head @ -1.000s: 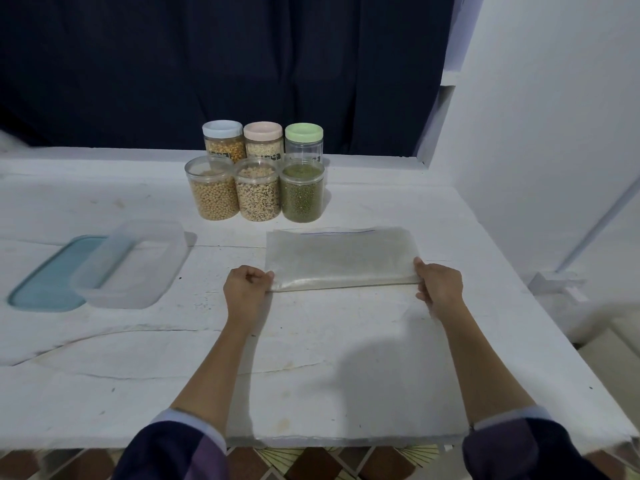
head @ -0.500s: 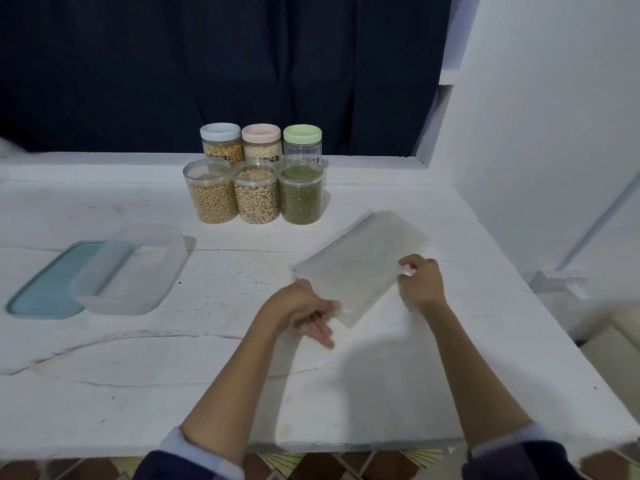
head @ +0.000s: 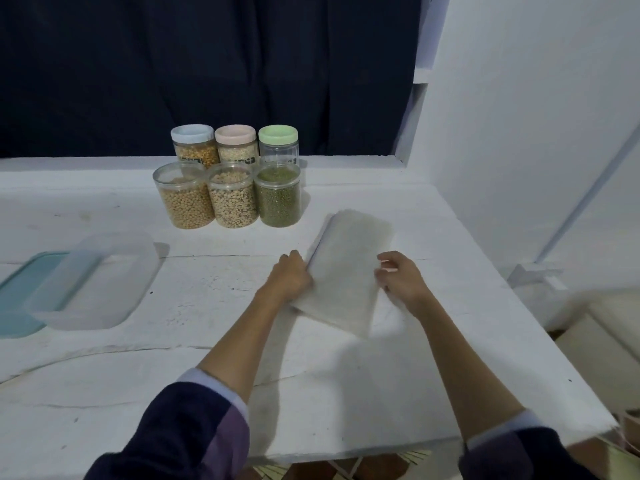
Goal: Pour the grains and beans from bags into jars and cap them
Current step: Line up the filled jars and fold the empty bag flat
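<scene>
Flat empty clear plastic bag blurred near the white tabletop's right edge, left hand fingers gripping its left side, right hand fingers loosely curled at its right side, grip unclear

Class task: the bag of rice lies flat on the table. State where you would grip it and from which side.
Grip the bag of rice at its two long edges, one hand from each side: it lies flat and long, narrow enough across to pinch.

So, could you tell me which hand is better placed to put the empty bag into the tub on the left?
Probably the left hand: it holds the bag by its near-left edge and lies nearer the tub. The right hand would have to cross over.
</scene>
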`<control>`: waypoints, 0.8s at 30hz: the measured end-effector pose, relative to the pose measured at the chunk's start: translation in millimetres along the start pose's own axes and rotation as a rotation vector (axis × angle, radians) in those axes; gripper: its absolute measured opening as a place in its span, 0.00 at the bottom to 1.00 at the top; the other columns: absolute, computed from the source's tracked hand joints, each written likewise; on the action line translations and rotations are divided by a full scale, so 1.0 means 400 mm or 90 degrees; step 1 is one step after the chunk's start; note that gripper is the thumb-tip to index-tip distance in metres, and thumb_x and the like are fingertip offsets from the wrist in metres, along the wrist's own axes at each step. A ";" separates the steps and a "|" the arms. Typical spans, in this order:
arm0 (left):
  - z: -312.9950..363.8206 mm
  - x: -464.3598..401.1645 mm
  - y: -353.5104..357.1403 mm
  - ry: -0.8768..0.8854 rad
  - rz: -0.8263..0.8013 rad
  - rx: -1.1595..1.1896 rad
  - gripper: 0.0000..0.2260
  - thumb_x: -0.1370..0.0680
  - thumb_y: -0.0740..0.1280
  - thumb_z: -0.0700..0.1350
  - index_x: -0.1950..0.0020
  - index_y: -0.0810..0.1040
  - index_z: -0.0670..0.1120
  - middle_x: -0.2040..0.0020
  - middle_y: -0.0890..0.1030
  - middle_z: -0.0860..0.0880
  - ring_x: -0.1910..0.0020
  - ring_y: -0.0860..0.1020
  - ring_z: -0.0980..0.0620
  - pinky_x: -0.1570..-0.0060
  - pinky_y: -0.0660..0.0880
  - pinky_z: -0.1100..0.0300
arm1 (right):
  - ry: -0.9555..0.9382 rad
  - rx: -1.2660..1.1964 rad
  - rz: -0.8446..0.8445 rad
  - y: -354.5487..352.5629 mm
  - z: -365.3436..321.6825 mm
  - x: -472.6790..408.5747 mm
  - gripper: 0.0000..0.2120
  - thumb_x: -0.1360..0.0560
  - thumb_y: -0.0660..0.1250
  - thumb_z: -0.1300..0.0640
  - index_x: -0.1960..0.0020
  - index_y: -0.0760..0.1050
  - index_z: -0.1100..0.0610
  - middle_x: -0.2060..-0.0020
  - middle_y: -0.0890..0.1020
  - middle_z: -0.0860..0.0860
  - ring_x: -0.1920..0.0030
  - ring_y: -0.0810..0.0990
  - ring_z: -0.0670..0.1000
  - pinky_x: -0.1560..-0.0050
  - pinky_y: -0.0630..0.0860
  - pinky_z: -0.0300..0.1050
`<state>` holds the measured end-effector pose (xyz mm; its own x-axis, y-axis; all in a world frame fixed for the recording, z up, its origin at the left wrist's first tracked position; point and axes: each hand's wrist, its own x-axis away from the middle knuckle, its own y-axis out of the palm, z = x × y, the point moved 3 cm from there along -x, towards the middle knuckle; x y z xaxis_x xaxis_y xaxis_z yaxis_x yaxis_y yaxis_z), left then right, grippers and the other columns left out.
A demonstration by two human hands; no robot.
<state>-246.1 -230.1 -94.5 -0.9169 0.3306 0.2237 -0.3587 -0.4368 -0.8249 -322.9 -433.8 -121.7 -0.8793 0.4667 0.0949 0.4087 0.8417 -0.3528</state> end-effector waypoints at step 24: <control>-0.062 0.039 0.073 0.263 -0.058 0.342 0.32 0.39 0.47 0.16 0.51 0.81 0.40 0.44 0.77 0.46 0.39 0.71 0.66 0.40 0.64 0.77 | -0.151 0.118 -0.321 -0.093 0.024 0.011 0.22 0.37 0.69 0.79 0.52 0.81 0.56 0.42 0.75 0.47 0.43 0.76 0.45 0.52 0.72 0.26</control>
<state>-266.4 -217.0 -128.0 -0.7748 0.6318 -0.0247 -0.5666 -0.7111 -0.4164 -344.4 -465.6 -116.9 -0.9934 -0.0706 0.0903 -0.1054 0.8728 -0.4767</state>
